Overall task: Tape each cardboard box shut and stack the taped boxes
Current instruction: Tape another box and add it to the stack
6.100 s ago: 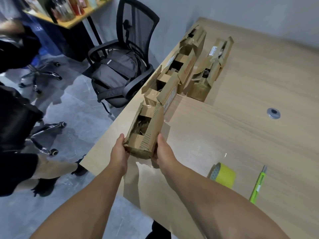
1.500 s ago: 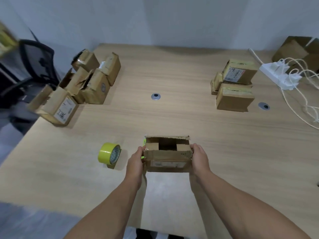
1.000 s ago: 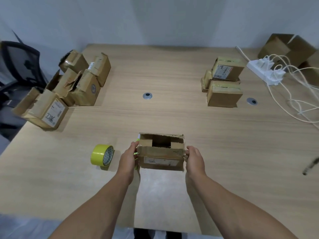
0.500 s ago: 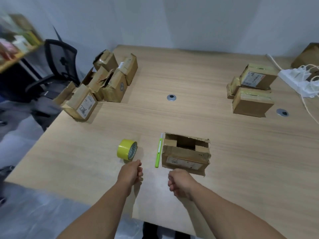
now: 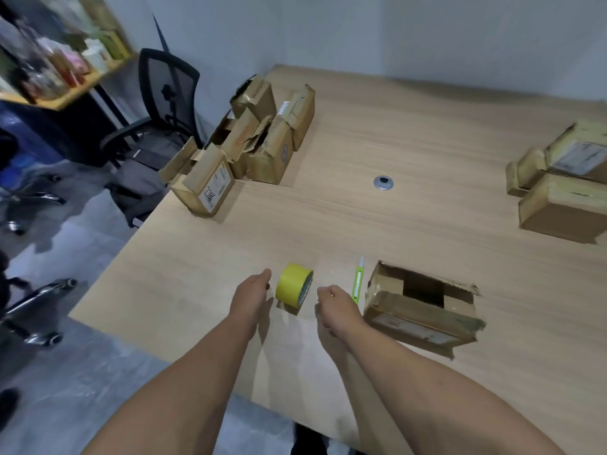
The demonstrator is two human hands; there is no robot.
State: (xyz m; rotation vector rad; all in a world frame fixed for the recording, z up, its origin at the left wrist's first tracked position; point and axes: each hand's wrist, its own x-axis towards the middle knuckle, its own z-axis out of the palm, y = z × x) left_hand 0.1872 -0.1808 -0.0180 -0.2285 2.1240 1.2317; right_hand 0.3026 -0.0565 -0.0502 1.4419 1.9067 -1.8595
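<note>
An untaped cardboard box (image 5: 422,307) with its top flaps open sits on the wooden table (image 5: 410,142) at front right. A yellow tape roll (image 5: 293,284) stands on edge to its left. My left hand (image 5: 251,298) is just left of the roll, fingers reaching toward it, not touching. My right hand (image 5: 338,308) hovers just right of the roll with fingers loosely curled, holding nothing. Several open boxes (image 5: 249,146) cluster at the far left. Taped boxes (image 5: 565,182) are stacked at the right edge.
A green utility knife (image 5: 357,280) lies between the roll and the open box. A metal cable grommet (image 5: 383,183) sits mid-table. Off the table's left edge stand a black mesh chair (image 5: 154,110) and a shelf (image 5: 59,67).
Both hands let go of the open box, leaving it on the table, then moved left and forward to either side of the yellow tape roll. The view swung left.
</note>
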